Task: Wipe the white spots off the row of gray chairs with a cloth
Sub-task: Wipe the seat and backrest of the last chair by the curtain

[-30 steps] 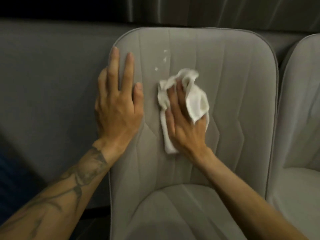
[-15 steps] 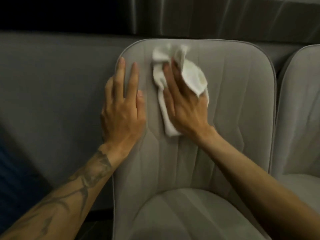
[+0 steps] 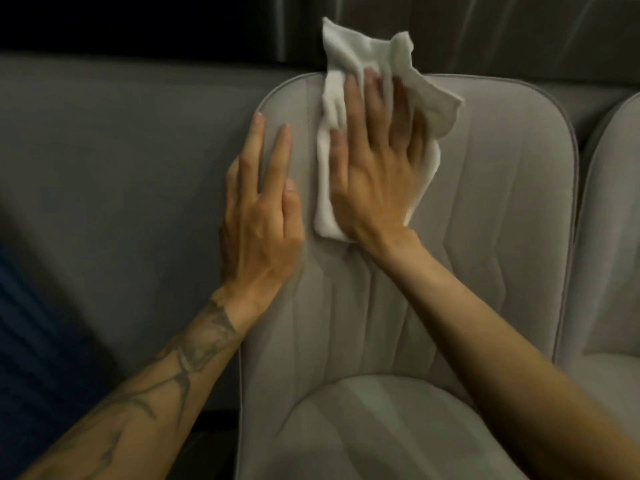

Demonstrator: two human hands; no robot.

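- Dull gray wall padding (image 3: 121, 150) fills the background on the left, and a darker pleated curtain (image 3: 519, 32) hangs above it along the top.
- A light gray upholstered chair (image 3: 502, 202) with stitched vertical panels and piped edges stands in the middle. Its backrest faces the camera, and its rounded seat cushion (image 3: 381, 427) sits low in the view.
- A crumpled white cloth (image 3: 334, 98) lies against the upper left part of that backrest. Its top corner sticks up past the backrest's upper edge, and its lower end reaches down to the left of the wrist.
- The right hand (image 3: 374, 174) lies flat on the cloth, fingers straight and slightly spread, pressing it to the fabric. A fold of cloth bunches up by the outer fingers.
- The left hand (image 3: 259, 216) rests palm down on the backrest's left edge, fingers extended and holding nothing. It is just beside the cloth but not touching it.
- The left forearm (image 3: 194, 348) carries dark tattoo lines.
- A second light gray chair (image 3: 613, 237) stands just beside the first at the right edge, only partly in view.
- Something dark blue (image 3: 24, 341) shows at the lower left, too blurred to identify.
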